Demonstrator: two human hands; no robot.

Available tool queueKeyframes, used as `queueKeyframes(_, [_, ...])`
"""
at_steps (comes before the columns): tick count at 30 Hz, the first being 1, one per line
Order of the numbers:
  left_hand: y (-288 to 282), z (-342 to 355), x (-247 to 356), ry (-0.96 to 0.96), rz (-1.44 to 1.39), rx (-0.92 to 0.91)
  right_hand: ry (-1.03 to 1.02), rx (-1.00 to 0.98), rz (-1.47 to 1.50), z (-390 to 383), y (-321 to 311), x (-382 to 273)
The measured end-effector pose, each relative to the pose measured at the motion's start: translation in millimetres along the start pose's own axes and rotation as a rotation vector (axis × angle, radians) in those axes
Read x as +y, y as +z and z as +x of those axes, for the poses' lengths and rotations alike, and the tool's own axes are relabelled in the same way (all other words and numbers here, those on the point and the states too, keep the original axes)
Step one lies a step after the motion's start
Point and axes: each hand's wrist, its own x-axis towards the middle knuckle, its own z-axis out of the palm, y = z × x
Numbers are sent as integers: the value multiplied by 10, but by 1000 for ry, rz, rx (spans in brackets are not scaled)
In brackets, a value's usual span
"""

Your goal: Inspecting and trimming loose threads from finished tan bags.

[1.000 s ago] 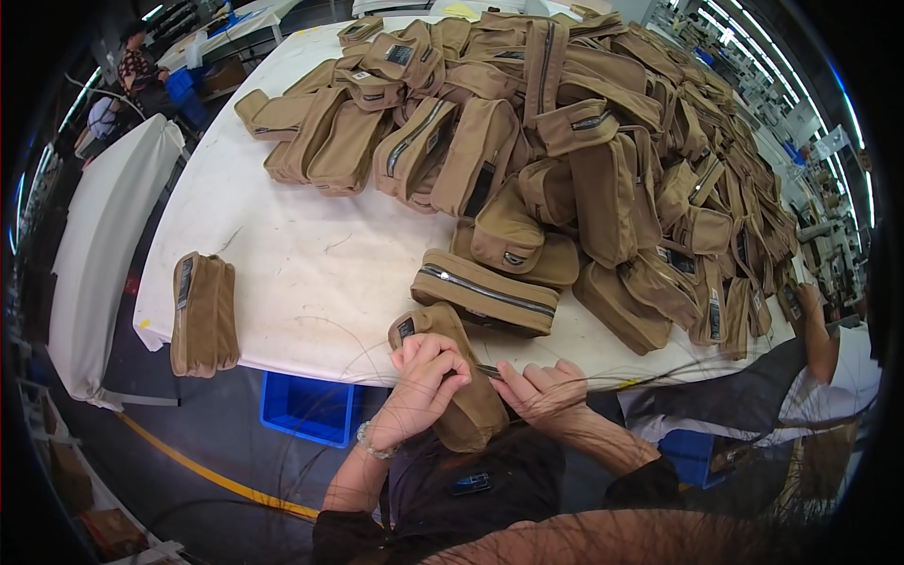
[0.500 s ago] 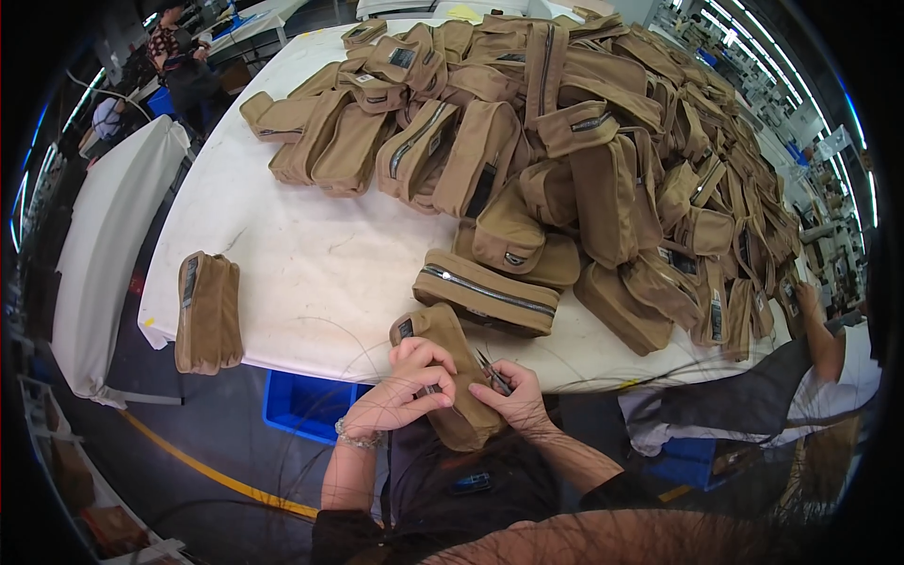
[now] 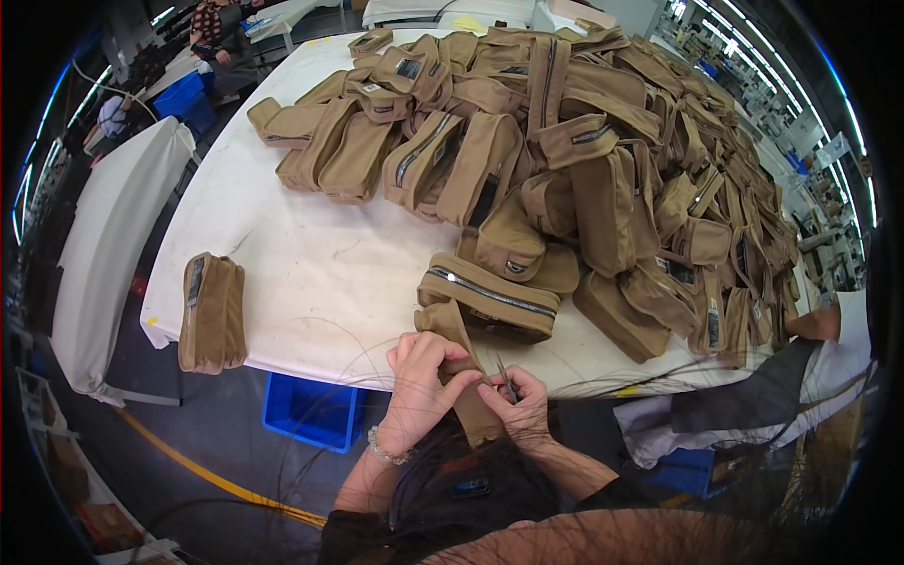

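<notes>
A brown zip pouch [image 3: 477, 421] lies at the table's near edge, tilted toward my lap and partly covered by my hands. My left hand [image 3: 421, 386], with a bracelet at its wrist, is closed on the pouch's left side. In the closed fingers of my right hand [image 3: 524, 407] are small metal thread snips [image 3: 507, 379], blades pointing away from me. The thumbs of both hands almost meet over the pouch. Just beyond lies another brown pouch [image 3: 490, 299] with a dark zip, on its side.
A large heap of brown pouches [image 3: 603, 132] covers the far and right parts of the white table [image 3: 292, 254]. One pouch [image 3: 212, 315] stands alone at the left edge. Below is a blue bin [image 3: 311, 414]. A co-worker's arm [image 3: 817, 325] shows at right; another person stands far left.
My left hand has moved right, closer to my right hand, and the held pouch has shifted right and turned more edge-on. The co-worker at right has drawn the arm back.
</notes>
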Motion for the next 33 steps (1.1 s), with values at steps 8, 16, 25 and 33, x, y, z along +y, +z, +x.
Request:
queueKeyframes(8, [132, 15, -88, 9, -3, 21, 7, -8, -29, 23, -58, 15])
queueKeyframes(16, [131, -58, -78, 122, 110, 92, 251, -45, 475, -88, -10, 176])
queueKeyframes(25, [353, -144, -46, 205, 128, 45, 333, 47, 583, -245, -138, 351])
queueKeyframes(33, [424, -150, -40, 180, 171, 93, -224, 36, -147, 60, -600, 206])
